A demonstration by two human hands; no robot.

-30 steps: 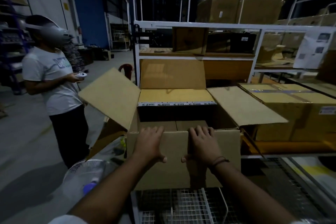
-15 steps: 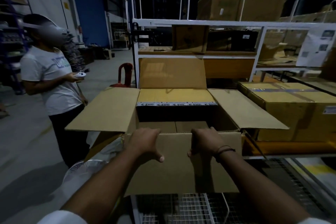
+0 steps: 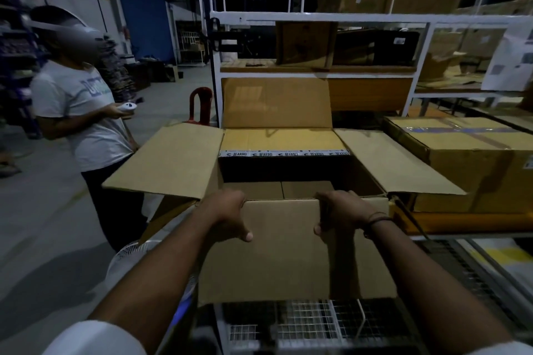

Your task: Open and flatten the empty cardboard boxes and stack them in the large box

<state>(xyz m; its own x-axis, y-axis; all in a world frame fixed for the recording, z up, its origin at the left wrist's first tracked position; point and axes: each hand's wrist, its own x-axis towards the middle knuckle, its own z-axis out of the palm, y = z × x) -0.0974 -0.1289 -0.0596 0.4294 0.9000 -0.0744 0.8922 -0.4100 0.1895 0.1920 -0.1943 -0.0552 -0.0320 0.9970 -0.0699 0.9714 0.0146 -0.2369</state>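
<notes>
Dim warehouse, with white metal shelving point(image 3: 317, 19) beyond both hands. Here the left hand point(image 3: 227, 216) and right hand point(image 3: 343, 212) each grip the near flap of the large open brown cardboard box point(image 3: 288, 253). Some flattened brown cardboard point(image 3: 277, 189) lies inside, just beyond them. I cannot tell how many boxes remain.

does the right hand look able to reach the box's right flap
Probably yes: the right flap lies open beside the right hand, nothing between; it must first release the near flap.
</notes>
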